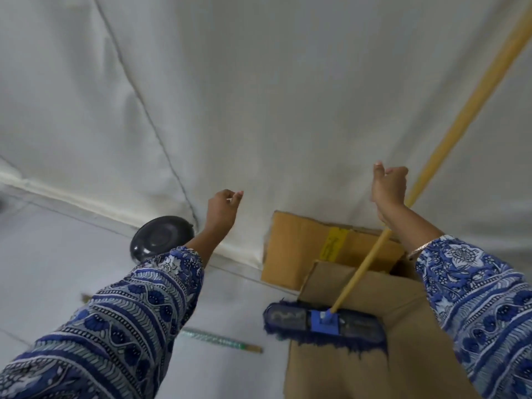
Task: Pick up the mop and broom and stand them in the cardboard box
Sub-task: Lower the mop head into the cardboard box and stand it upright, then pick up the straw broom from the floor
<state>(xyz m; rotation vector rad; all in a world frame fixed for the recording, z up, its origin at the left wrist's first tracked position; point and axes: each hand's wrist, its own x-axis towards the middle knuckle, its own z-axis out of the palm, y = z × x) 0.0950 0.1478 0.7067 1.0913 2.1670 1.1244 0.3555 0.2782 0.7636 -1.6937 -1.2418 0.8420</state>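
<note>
Now, with the right hand (388,191) closed around the yellow pole of the mop (325,323), whose blue head hangs over the near flap of the cardboard box (359,355), it seems best to lower it straight into the box opening, while the left hand (221,210) is loosely curled, holding nothing, and the broom (220,339) lies on the floor left of the box.

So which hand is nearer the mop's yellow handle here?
Right. The right hand is against the mop handle, seemingly gripping it above the cardboard box. The left hand is empty, loosely curled, well off to the handle's left.

Head view looks steeply down, close above both raised forearms.
</note>
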